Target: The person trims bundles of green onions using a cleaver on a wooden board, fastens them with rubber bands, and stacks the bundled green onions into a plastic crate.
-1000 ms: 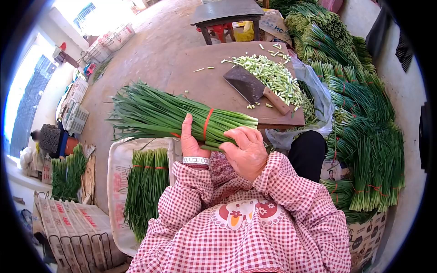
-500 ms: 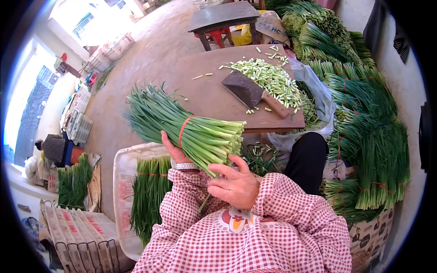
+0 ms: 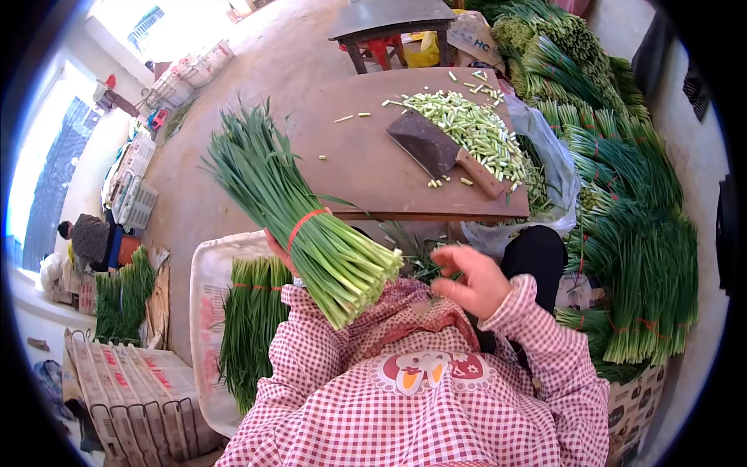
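My left hand (image 3: 278, 251) is wrapped round a thick bundle of garlic chives (image 3: 307, 226), mostly hidden behind it. A red band circles the bundle; its pale cut ends slant down to the right and its dark leaves point up and left. To the right of those ends is my right hand (image 3: 476, 282), fingers apart and slightly curled, with nothing visible in it. Ahead, a cleaver (image 3: 426, 146) with a wooden handle lies on the low brown table (image 3: 342, 167), beside a heap of chopped pale stem pieces (image 3: 478, 124).
At my left stands a white crate (image 3: 204, 311) with banded chive bundles (image 3: 253, 327). A plastic bag (image 3: 562, 156) hangs at the table's right edge. Large stacks of chives (image 3: 650, 257) line the right wall. A person (image 3: 93, 241) bends at the far left.
My right hand has left the cut ends and moved right, its fingers parting. The bundle has tilted, leaves higher and cut ends lower. The loose stem hanging below it is no longer visible there.
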Tool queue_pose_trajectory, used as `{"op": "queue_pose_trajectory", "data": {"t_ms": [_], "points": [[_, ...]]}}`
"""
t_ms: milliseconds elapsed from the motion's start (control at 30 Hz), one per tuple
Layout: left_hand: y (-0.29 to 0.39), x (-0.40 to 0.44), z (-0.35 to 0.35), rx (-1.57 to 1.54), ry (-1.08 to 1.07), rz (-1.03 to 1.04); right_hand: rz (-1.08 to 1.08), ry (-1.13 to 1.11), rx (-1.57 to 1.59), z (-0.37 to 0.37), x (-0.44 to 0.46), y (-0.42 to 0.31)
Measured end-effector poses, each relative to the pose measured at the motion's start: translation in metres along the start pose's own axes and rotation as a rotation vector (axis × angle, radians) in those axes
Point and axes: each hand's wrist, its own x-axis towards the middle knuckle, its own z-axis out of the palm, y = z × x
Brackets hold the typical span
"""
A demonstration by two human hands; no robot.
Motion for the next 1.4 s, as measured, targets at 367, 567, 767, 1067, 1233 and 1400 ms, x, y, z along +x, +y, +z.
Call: {"op": "queue_pose_trajectory", "data": {"t_ms": [367,567,767,1067,1233,1400], "points": [[0.013,-0.015,-0.021,0.125,0.013,-0.363,0.335,-0.38,0.788,-0.006,0.037,-0.042],[0.012,-0.01,-0.011,0.12,0.083,-0.216,0.071,-0.304,0.214,-0.005,0.017,-0.025],[0.021,-0.009,-0.019,0.066,0.073,-0.082,0.217,-0.647,-0.234,-0.027,-0.012,-0.011],[0.0,-0.01,-0.015,-0.025,-0.158,-0.419,-0.137,-0.241,0.315,-0.003,0.02,-0.04],[-0.011,-0.012,-0.015,-0.036,-0.214,-0.473,0.039,-0.278,0.31,-0.006,0.016,-0.047],[-0.004,-0.015,-0.017,0.047,-0.122,-0.589,-0.073,-0.095,0.111,-0.009,0.01,-0.024]]}}
